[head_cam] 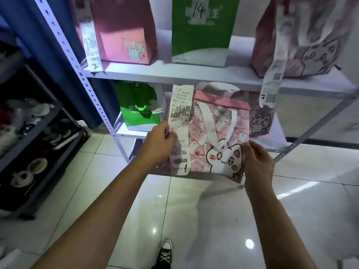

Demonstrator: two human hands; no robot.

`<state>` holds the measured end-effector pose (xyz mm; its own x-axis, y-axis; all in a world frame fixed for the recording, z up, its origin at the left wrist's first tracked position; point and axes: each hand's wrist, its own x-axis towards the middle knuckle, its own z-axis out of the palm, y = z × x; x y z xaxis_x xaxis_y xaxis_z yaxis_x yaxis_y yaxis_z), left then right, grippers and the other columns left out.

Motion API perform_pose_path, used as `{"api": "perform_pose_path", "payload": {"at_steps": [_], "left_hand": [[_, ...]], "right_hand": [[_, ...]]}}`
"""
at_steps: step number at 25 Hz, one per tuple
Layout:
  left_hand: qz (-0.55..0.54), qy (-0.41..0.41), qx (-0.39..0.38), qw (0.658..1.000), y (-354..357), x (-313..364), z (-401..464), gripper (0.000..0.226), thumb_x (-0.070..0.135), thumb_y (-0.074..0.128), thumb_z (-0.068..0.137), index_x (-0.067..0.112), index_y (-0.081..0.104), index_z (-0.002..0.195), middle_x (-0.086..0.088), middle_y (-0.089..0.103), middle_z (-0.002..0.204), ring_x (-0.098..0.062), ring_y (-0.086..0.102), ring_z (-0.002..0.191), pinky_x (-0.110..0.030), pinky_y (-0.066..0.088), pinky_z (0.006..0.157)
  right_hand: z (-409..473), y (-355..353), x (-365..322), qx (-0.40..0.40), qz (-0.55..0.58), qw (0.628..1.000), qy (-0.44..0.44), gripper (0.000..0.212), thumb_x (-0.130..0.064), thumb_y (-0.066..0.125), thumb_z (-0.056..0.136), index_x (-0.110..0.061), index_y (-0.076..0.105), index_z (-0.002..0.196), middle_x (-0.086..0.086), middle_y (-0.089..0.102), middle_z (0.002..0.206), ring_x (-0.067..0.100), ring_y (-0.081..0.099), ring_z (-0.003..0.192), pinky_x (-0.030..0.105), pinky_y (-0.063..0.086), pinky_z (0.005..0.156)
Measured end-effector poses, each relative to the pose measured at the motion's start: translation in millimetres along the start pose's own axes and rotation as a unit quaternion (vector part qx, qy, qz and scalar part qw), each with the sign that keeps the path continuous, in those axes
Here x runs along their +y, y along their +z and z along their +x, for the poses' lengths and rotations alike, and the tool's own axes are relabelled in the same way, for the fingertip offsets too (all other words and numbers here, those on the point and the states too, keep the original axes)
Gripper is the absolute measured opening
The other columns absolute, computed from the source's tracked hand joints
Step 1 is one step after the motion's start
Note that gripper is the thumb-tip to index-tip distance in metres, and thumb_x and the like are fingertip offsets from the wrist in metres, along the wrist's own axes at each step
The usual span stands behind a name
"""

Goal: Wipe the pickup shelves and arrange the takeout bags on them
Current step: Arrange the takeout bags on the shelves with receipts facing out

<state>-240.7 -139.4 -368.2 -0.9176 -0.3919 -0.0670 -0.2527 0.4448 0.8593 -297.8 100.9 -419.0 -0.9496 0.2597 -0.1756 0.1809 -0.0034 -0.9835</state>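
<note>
The green bag [202, 26] at the top centre bears a handwritten "14". The lower green bag [138, 111] at centre left reads "MISTER PIZZA". The receipt [179, 129] at the centre shows "15.74".

Both forearms are bare, with no sleeves, watch or rings showing on the left hand [158, 146] or the right hand [257, 164]. At the bottom centre of the frame is a black canvas sneaker [164, 255] with white laces and a white rubber toe cap.

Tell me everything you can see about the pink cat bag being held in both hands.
The pink cat bag looks like glossy plastic-coated fabric, printed with pale envelope shapes and a white cartoon cat at its lower right. Two white strap handles hang down its front. A long receipt hangs down its left side. It is upright, in the air before the lower shelf, the left hand and right hand gripping its sides.
</note>
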Motion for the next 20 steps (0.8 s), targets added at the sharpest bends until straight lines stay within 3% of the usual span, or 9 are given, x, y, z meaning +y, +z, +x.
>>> {"api": "perform_pose_path", "payload": {"at_steps": [4, 9, 14, 20], "left_hand": [[-0.05, 0.025, -0.002, 0.998, -31, 57, -32, 0.028, 0.011, 0.046, 0.096, 0.033, 0.06, 0.108, 0.009, 0.068, 0.109, -0.01, 0.064, 0.096, -0.029, 0.05, 0.077], [-0.086, 0.047, 0.018, 0.995, -63, 112, -59, 0.027, 0.015, 0.045, 0.099, 0.038, 0.059, 0.096, 0.018, 0.065, 0.102, -0.006, 0.062, 0.094, -0.03, 0.049, 0.073], [-0.096, 0.066, 0.031, 0.993, -94, 146, -71, 0.021, 0.019, 0.041, 0.099, 0.033, 0.057, 0.101, 0.008, 0.069, 0.102, -0.012, 0.067, 0.088, -0.031, 0.05, 0.068], [-0.097, 0.105, 0.046, 0.989, -145, 183, -61, 0.021, 0.019, 0.041, 0.098, 0.035, 0.055, 0.096, 0.007, 0.07, 0.095, -0.014, 0.068, 0.085, -0.032, 0.051, 0.064]], "right_hand": [[-30, -17, -61, -0.014, 0.041, 0.999, -0.011, 0.012, -0.028, 0.066, 0.096, -0.026, 0.073, 0.104, -0.008, 0.077, 0.085, 0.012, 0.075, 0.074, 0.021, 0.057, 0.055], [-52, -26, -130, -0.03, 0.062, 0.996, -0.055, 0.008, -0.031, 0.067, 0.095, -0.026, 0.073, 0.098, 0.0, 0.078, 0.087, 0.013, 0.074, 0.067, 0.024, 0.057, 0.052], [-64, -22, -183, -0.054, 0.043, 0.993, -0.097, 0.016, -0.036, 0.061, 0.098, -0.026, 0.073, 0.099, 0.003, 0.078, 0.087, 0.024, 0.075, 0.073, 0.044, 0.063, 0.068], [-79, 6, -244, -0.067, 0.086, 0.985, -0.132, 0.016, -0.036, 0.066, 0.095, -0.023, 0.073, 0.1, 0.005, 0.077, 0.082, 0.026, 0.073, 0.066, 0.049, 0.063, 0.059]]}}
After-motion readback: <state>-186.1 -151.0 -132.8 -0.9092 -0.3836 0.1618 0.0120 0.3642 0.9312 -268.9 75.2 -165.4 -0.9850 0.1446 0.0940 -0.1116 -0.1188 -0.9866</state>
